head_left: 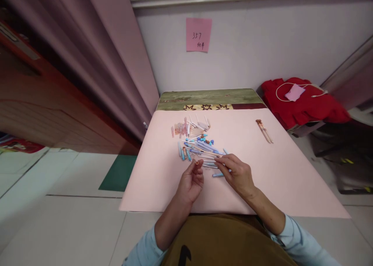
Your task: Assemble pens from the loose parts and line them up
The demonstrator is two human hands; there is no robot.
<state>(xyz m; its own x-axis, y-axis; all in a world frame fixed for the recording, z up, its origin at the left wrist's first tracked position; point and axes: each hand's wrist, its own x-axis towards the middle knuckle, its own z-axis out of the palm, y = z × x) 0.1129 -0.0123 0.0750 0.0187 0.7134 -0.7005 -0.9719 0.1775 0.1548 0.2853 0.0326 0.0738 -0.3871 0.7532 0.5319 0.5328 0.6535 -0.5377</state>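
Note:
My left hand (192,182) is closed in a pinch on a small pen part with a round, orange-rimmed open end (197,163). Across from it, my right hand (237,174) has thumb and forefinger pressed together on what looks like a thin white pen refill (207,158). Just beyond both hands lies a loose pile of blue and lilac pen barrels (204,146), with small blue and brown toppers (207,141) at its far side. A light blue pen tube (218,175) lies under my right fingers. Fingers partly hide the near side of the pile.
Clear pinkish caps (181,128) and white sticks (198,122) lie farther back. Two pens with brown toppers (264,132) rest at the right. Pink paper (154,172) covers the table. Red cloth (303,102) with a white cable lies beyond the right edge; a wall stands behind.

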